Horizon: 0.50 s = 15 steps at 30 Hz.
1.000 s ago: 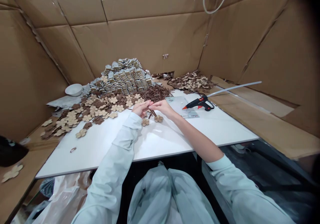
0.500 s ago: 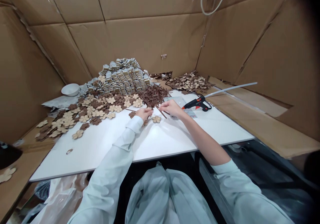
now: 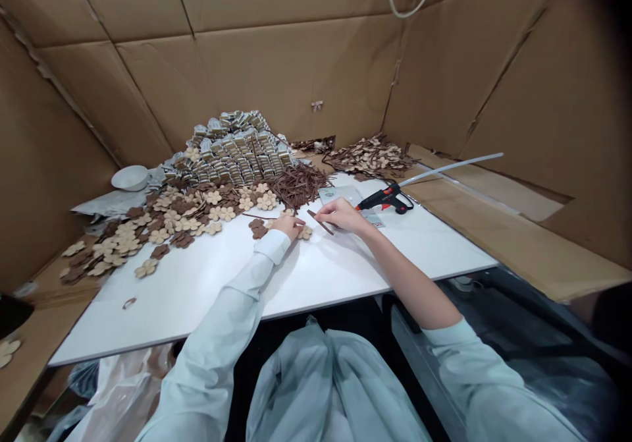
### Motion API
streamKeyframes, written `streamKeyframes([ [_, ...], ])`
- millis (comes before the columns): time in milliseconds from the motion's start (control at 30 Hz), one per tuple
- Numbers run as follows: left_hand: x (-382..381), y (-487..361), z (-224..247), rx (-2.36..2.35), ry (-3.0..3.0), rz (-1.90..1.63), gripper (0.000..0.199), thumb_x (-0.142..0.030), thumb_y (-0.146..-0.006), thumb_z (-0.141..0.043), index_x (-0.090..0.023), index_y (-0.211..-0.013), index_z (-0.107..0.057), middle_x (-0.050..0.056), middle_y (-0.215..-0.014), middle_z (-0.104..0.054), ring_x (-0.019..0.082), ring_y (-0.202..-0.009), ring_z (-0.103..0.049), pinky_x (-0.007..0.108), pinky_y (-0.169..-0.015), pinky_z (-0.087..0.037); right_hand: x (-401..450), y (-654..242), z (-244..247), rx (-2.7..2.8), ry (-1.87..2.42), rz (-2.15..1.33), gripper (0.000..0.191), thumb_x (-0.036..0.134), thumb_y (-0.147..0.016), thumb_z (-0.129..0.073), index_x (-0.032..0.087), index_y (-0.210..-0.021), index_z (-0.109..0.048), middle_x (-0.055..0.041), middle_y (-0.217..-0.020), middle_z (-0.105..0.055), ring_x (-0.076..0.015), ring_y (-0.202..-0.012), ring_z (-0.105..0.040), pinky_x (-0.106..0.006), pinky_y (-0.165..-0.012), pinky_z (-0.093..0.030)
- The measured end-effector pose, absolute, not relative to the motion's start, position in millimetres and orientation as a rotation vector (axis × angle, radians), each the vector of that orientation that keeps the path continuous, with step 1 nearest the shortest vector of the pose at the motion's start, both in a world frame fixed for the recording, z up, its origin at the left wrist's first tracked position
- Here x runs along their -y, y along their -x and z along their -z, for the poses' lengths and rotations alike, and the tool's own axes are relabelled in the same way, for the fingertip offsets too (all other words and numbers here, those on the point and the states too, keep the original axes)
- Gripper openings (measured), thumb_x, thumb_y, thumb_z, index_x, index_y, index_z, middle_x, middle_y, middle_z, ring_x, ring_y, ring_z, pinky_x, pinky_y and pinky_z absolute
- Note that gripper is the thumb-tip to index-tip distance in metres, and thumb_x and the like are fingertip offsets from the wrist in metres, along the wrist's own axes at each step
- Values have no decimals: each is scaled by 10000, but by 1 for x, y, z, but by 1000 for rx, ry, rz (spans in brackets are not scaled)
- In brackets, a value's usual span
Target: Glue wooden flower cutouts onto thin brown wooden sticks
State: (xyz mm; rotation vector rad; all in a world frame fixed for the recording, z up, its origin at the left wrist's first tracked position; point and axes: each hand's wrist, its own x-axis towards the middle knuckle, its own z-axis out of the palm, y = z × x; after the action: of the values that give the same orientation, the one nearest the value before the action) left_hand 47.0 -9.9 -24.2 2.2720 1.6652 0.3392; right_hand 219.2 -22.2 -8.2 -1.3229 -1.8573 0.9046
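Observation:
My left hand [image 3: 288,226] lies palm down on the white board, its fingertips against a cream wooden five-petal flower [image 3: 305,233]. A dark brown flower [image 3: 257,228] sits just left of that hand, and a thin brown strip [image 3: 261,217] runs toward its fingers. My right hand [image 3: 342,215] is a little farther right, pinching a short brown wooden stick [image 3: 322,222] that slants down across the board. Whether my left hand grips anything is hidden by its fingers.
Loose cream and brown flowers [image 3: 182,221] spread left of my hands, below a heap of silver packets [image 3: 236,152] and a pile of brown sticks [image 3: 299,186]. A black-and-red hot glue gun [image 3: 385,198] lies on a clear plastic sheet [image 3: 336,195] at right. Cardboard walls surround the white board [image 3: 197,303].
My hands have drawn apart from their meeting point above the cream flower. My left hand has lowered onto the board beside that flower, and my right hand has moved right with the stick.

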Motion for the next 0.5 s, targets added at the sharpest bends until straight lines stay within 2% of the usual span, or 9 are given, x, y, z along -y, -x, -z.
streamKeyframes([
  [167, 6, -45, 25, -1664, -2211, -347, 230, -252, -699, -527, -207, -889, -649, 35, -822, -633, 166, -779, -567, 244, -704, -420, 22, -219, 9, 1852, 1336, -914, 282, 314, -606, -562, 77, -714, -672, -13, -506, -548, -54, -414, -359, -204, -442, -300],
  [333, 5, -43, 26, -1640, -2125, -466, 121, -240, -653, -568, -192, -738, -640, 21, -797, -631, 157, -745, -558, 241, -666, -416, 23, -220, 10, 1854, 1315, -932, 272, 313, -592, -568, 83, -695, -673, -27, -571, -586, -74, -480, -422, -210, -493, -335],
  [500, 4, -38, 27, -1586, -1941, -707, 12, -182, -595, -594, -183, -606, -593, 11, -623, -606, 161, -629, -541, 267, -619, -405, 22, -222, 12, 1910, 1265, -1086, 271, 326, -572, -584, 88, -672, -666, -3, -501, -543, -70, -452, -391, -215, -468, -306],
])
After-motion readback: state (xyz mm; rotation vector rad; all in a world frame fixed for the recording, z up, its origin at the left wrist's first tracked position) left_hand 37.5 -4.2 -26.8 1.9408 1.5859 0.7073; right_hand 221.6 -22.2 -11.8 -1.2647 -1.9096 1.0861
